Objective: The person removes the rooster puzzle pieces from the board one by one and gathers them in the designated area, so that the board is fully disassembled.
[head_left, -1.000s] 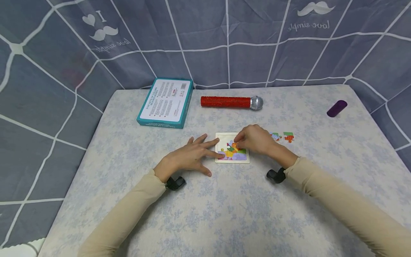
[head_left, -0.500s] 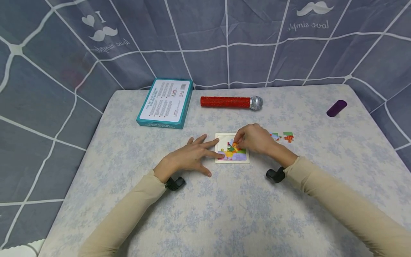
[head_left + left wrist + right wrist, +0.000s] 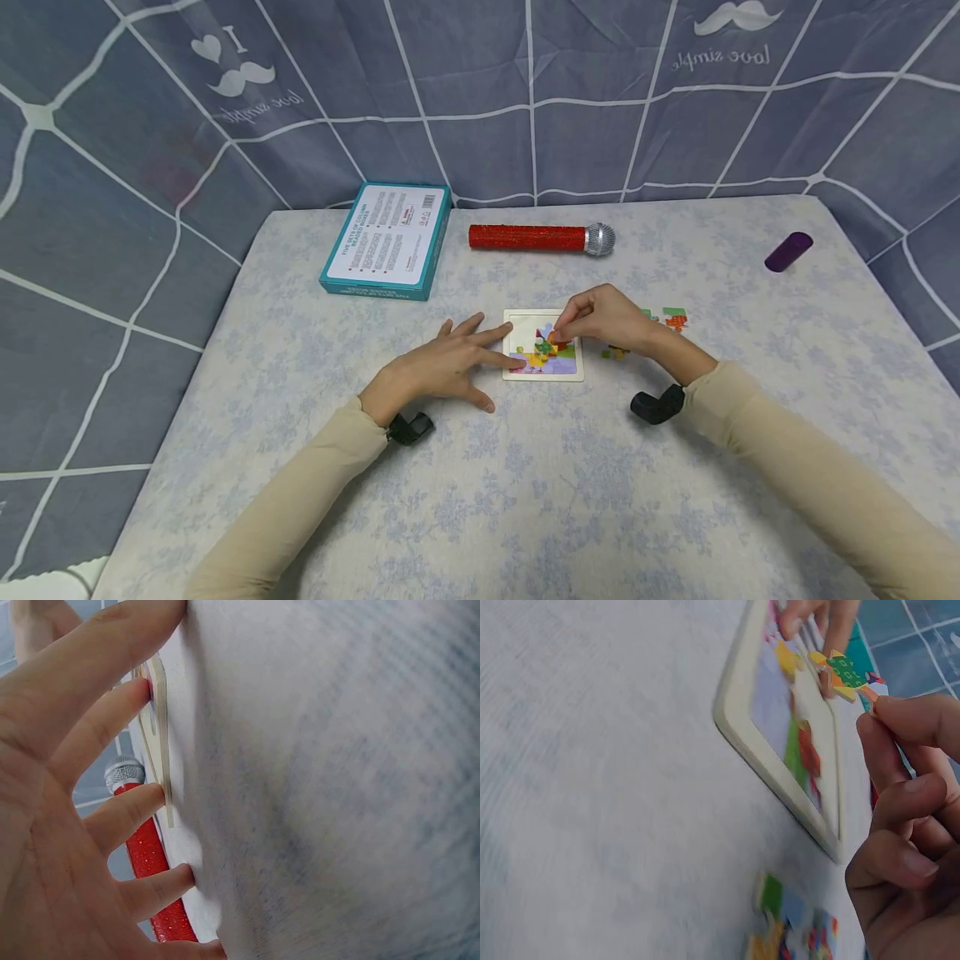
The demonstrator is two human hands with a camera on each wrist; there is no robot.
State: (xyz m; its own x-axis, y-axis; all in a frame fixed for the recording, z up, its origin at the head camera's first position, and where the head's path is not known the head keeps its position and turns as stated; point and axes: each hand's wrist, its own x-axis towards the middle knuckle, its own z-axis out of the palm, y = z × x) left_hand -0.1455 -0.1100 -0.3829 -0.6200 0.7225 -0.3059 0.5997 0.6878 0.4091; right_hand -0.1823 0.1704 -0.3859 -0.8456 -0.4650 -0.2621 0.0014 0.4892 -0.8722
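Observation:
A small jigsaw tray (image 3: 543, 379) with a pale rim lies mid-table, its lower part filled with lilac, yellow and green pieces. My left hand (image 3: 442, 367) is spread flat beside it, with fingertips on its left edge; the left wrist view shows fingers straight against the tray rim (image 3: 165, 735). Between thumb and index finger, my right hand (image 3: 611, 321) pinches a green, yellow and orange puzzle piece (image 3: 846, 675). That piece is tilted and raised above the tray. Pieces inside the tray are partly covered by the right fingertips in the head view.
Loose puzzle pieces (image 3: 675, 320) lie right of the tray, some partly behind the right hand. Behind are a red glittery microphone (image 3: 528, 237) and a teal-edged box (image 3: 386, 237). A purple cylinder (image 3: 788, 252) lies far right. A grey-blue curtain (image 3: 480, 100) backs the table.
My right hand has shifted slightly right and away from the tray with the puzzle piece, uncovering a loose piece below the wrist. The left hand has stayed still.

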